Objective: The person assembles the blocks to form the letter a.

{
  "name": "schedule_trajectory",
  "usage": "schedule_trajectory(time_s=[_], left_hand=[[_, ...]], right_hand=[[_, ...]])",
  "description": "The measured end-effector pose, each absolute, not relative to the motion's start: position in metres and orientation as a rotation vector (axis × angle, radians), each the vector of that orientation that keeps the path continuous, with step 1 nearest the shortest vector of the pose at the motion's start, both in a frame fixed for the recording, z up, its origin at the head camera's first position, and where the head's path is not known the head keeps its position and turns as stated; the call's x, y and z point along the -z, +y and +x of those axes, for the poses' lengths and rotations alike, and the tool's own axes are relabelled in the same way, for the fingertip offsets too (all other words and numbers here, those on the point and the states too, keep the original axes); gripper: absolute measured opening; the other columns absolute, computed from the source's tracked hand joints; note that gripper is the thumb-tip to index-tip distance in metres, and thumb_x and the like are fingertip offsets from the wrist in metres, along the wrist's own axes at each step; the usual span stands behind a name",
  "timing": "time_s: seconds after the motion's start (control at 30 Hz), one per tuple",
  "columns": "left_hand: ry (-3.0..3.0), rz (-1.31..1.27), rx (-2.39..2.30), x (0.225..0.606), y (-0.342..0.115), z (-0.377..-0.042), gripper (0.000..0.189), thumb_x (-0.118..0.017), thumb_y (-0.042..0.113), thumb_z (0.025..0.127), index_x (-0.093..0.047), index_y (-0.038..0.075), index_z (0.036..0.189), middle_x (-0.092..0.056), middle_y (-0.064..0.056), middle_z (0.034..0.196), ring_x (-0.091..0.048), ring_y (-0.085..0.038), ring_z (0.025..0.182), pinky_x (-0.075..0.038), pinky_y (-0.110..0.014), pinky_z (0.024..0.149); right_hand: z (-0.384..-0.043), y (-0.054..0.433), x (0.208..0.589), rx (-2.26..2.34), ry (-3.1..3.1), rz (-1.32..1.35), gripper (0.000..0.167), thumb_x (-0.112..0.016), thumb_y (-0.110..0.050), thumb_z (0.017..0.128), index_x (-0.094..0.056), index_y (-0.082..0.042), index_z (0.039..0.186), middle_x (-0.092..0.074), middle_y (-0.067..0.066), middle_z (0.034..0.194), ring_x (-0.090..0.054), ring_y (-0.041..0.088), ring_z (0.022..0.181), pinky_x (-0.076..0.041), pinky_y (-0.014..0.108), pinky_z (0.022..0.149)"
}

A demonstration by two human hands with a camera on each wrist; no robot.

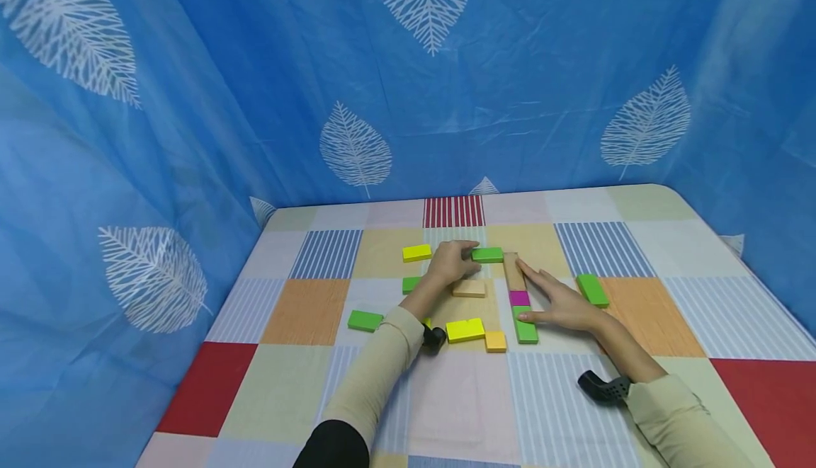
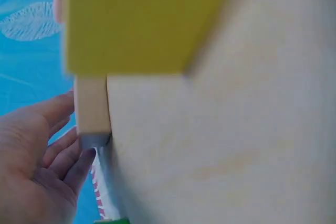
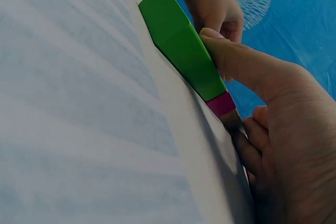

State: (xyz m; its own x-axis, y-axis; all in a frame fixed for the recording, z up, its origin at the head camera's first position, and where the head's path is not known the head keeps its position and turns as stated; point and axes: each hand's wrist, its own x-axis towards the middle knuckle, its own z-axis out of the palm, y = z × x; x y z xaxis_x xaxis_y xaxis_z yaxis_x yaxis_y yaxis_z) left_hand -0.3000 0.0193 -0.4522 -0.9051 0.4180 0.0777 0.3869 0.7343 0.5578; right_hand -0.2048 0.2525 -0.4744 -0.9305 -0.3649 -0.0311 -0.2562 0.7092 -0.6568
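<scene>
My left hand [image 1: 451, 261] is at the left end of a green block [image 1: 487, 255], the block's end between thumb and fingertips. In the left wrist view, a yellow block [image 2: 142, 24] and a plain wooden block [image 2: 92, 106] partly hide that hand. On the right, a column joins a plain wooden block [image 1: 514, 272], a magenta block [image 1: 519, 298] and a green block [image 1: 525, 326]. My right hand [image 1: 564, 305] spreads along this column. Its thumb touches the lower green block, and an extended finger reaches the top of the wooden one.
Left of the column lie a plain block [image 1: 469, 289], yellow blocks [image 1: 465, 330] [image 1: 417, 253], an orange block [image 1: 496, 341] and green blocks [image 1: 365, 321] [image 1: 411, 284]. Another green block [image 1: 592, 290] lies beyond my right hand. A patchwork cloth [image 1: 299, 390] covers the table; blue curtains [image 1: 510, 100] surround it.
</scene>
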Motion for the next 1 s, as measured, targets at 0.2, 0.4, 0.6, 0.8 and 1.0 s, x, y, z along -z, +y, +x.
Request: schedule_trajectory(time_s=[0.2,0.4,0.6,0.8,1.0], left_hand=[[2.827,0.658,-1.099,0.441,-0.009,-0.293,0.048,-0.071,0.020,0.082,-0.057,0.013,0.127,-0.056,-0.007,0.127,-0.052,-0.024,0.115,-0.045,-0.035,0.092],[2.899,0.593,-1.216,0.431,-0.046,-0.294,0.043,-0.071,0.016,0.082,-0.060,0.008,0.123,-0.057,-0.011,0.125,-0.051,-0.028,0.115,-0.044,-0.040,0.093],[2.922,0.406,-1.251,0.436,-0.074,-0.298,0.042,-0.069,0.014,0.083,-0.059,0.007,0.123,-0.058,-0.011,0.123,-0.052,-0.027,0.115,-0.043,-0.040,0.094],[2.940,0.303,-1.180,0.449,-0.085,-0.300,0.040,-0.069,0.011,0.083,-0.060,0.006,0.122,-0.062,-0.012,0.112,-0.056,-0.024,0.098,-0.048,-0.034,0.086],[2.975,0.336,-1.156,0.455,-0.089,-0.301,0.040,-0.070,0.006,0.080,-0.062,0.005,0.119,-0.064,-0.012,0.103,-0.055,-0.021,0.087,-0.049,-0.033,0.080]], right_hand=[[-0.205,0.249,0.474,1.048,2.752,-0.539,0.103,-0.072,-0.050,0.073,-0.009,-0.024,0.150,-0.016,0.012,0.152,-0.011,0.051,0.131,-0.016,0.071,0.096],[-0.205,0.250,0.475,1.029,2.763,-0.528,0.102,-0.071,-0.051,0.073,-0.008,-0.026,0.150,-0.015,0.012,0.152,-0.012,0.051,0.131,-0.016,0.070,0.096],[-0.207,0.253,0.476,1.016,2.764,-0.502,0.102,-0.071,-0.052,0.073,-0.007,-0.027,0.149,-0.015,0.012,0.152,-0.011,0.051,0.131,-0.016,0.071,0.096],[-0.206,0.253,0.476,1.012,2.768,-0.495,0.102,-0.070,-0.053,0.073,-0.007,-0.026,0.150,-0.015,0.012,0.152,-0.011,0.051,0.131,-0.016,0.071,0.096],[-0.206,0.253,0.475,1.002,2.775,-0.501,0.102,-0.070,-0.052,0.074,-0.008,-0.026,0.150,-0.015,0.012,0.152,-0.012,0.051,0.131,-0.016,0.071,0.095]])
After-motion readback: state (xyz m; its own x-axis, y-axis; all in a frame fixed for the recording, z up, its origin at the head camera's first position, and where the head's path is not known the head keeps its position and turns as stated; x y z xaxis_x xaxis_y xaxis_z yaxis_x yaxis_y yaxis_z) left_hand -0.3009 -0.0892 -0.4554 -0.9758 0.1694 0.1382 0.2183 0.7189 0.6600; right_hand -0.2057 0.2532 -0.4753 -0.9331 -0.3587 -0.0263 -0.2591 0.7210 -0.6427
